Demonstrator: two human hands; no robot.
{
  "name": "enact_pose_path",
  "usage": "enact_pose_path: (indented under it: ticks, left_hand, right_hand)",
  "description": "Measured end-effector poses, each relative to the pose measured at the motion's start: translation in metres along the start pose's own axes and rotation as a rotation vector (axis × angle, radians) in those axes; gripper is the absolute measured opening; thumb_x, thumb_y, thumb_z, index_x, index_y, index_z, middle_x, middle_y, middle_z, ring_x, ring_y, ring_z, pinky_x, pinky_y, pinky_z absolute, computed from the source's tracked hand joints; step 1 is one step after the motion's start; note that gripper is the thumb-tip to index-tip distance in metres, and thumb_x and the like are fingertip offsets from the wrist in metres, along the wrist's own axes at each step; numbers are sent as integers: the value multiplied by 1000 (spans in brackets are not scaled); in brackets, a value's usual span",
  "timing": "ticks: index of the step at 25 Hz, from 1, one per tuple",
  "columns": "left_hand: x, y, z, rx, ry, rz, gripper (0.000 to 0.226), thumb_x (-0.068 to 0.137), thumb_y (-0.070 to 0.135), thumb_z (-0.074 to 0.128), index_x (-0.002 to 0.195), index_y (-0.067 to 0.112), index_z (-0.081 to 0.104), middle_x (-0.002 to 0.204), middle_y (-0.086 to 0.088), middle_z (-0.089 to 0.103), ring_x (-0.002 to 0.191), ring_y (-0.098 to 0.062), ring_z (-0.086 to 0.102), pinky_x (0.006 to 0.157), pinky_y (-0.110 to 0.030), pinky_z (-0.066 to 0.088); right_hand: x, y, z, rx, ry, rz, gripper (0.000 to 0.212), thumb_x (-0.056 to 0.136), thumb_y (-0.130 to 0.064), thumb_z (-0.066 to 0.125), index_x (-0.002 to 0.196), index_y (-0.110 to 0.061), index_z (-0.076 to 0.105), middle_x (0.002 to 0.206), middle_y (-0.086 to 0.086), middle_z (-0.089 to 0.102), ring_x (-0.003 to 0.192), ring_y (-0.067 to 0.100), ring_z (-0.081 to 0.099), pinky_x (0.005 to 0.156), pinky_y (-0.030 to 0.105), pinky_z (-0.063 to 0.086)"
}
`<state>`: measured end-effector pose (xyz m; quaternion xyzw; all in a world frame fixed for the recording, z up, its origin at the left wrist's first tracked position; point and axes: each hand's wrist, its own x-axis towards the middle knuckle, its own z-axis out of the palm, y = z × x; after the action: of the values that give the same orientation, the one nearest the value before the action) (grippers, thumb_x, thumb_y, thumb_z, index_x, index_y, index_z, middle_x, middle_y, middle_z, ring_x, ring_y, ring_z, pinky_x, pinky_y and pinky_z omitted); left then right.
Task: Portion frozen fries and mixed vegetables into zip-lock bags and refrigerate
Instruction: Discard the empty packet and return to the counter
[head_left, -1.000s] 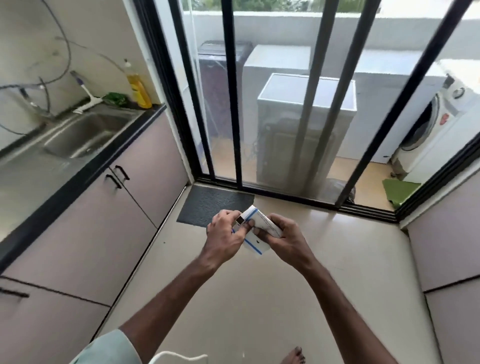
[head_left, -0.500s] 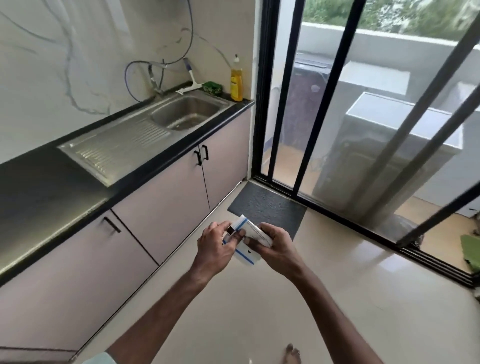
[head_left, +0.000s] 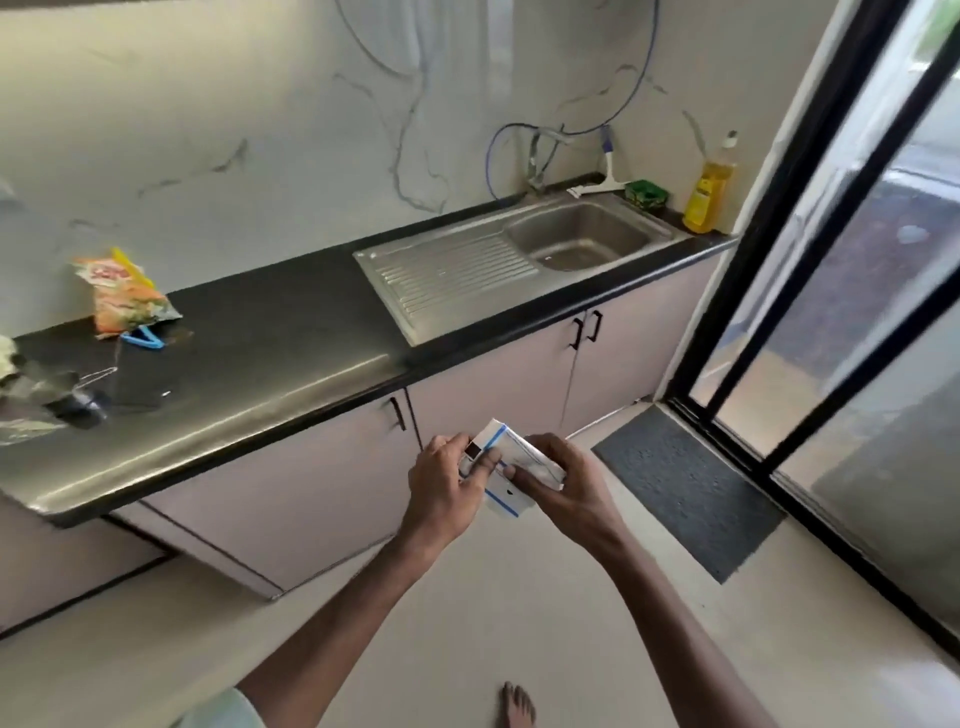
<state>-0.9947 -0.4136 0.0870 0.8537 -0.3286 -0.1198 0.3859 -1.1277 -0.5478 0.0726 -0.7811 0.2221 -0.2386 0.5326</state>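
In the grip of left hand (head_left: 444, 488) and right hand (head_left: 569, 493), the zip-lock box (head_left: 511, 447) seemed mid-opening; next called for drawing bags toward the ten-o'clock tabletop (head_left: 270, 332).

Home kitchen, steel sink (head_left: 524, 260), black countertop (head_left: 270, 332), base cabinets (head_left: 322, 483)

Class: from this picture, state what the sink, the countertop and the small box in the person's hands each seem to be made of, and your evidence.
Sink: stainless steel, brushed; grey metallic sheen, pressed drain ridges. Countertop: probably polished dark stone or laminate; glossy black, mirrors light. Box, held by left hand and right hand: likely thin printed cardboard; matt white, blue stripes, folded edges.
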Motion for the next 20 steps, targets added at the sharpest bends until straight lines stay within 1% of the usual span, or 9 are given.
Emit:
enact_pose_path:
  ticks: [2, 4, 7, 9, 11, 12, 15, 17, 20]
  left_hand:
    - [15, -16, -22, 49, 55, -28, 45, 97, 60, 53, 113, 20, 68, 101, -6, 59, 96, -24, 59, 84, -47, 55]
    - [29, -33, -46, 77, 109, -76, 49, 98, 59, 51, 119, 18, 67, 103, -5, 59, 97, -22, 58, 85, -48, 55]
    - [41, -57, -79, 74, 208, -136, 65, 90, 73, 43, 120, 19, 67, 105, -3, 62, 99, -20, 60, 84, -48, 56]
    - [45, -74, -95, 86, 292, -151, 64, 89, 71, 42, 123, 22, 65, 108, 3, 62, 101, -17, 59, 87, -46, 54]
    - [47, -82, -108, 103, 352, -145, 65, 89, 70, 45, 126, 20, 62, 107, 9, 58, 100, -16, 58, 88, -46, 53]
    - [48, -88, -114, 103, 376, -145, 66, 89, 70, 46, 128, 19, 61, 106, 10, 56, 101, -18, 58, 90, -48, 52]
    - [51, -114, -134, 84, 393, -172, 68, 89, 69, 49, 136, 19, 56, 114, 2, 62, 111, -25, 59, 100, -57, 48]
    - [52, -138, -149, 62, 400, -195, 71, 88, 72, 47, 139, 23, 54, 120, 2, 62, 116, -24, 57, 103, -58, 46]
    - [57, -175, -171, 46, 405, -199, 72, 85, 73, 49, 138, 25, 56, 131, 5, 62, 129, -22, 52, 109, -57, 40]
  right_hand:
    - [33, -6, 27, 40, -89, -17, 17, 91, -34, 82, 102, -24, 73, 84, -12, 72, 72, 4, 64, 64, 21, 48]
    - [63, -12, 54, 102, -184, -42, 14, 93, -30, 81, 101, -21, 73, 82, -12, 71, 70, 3, 64, 64, 21, 49]
    - [101, -22, 94, 129, -306, -88, 15, 94, -29, 79, 103, -19, 72, 86, -6, 74, 76, 12, 72, 63, 34, 58]
    - [122, -27, 120, 137, -372, -117, 15, 94, -28, 78, 103, -17, 72, 88, -1, 74, 78, 18, 74, 64, 41, 60]
    - [136, -29, 143, 160, -414, -126, 17, 95, -29, 77, 106, -17, 72, 91, 0, 74, 80, 18, 74, 65, 40, 61]
    - [143, -31, 156, 175, -436, -128, 19, 95, -30, 77, 109, -17, 73, 93, 0, 74, 81, 16, 73, 65, 37, 60]
    - [157, -38, 193, 152, -500, -144, 25, 94, -32, 77, 113, -16, 72, 95, -6, 73, 82, 10, 72, 66, 23, 55]
    - [163, -41, 219, 114, -511, -139, 28, 95, -34, 76, 116, -16, 70, 98, -8, 74, 86, 10, 74, 67, 24, 58]
    - [179, -35, 254, 96, -447, -43, 27, 93, -39, 78, 113, -24, 67, 99, -7, 75, 88, 13, 75, 71, 33, 63]
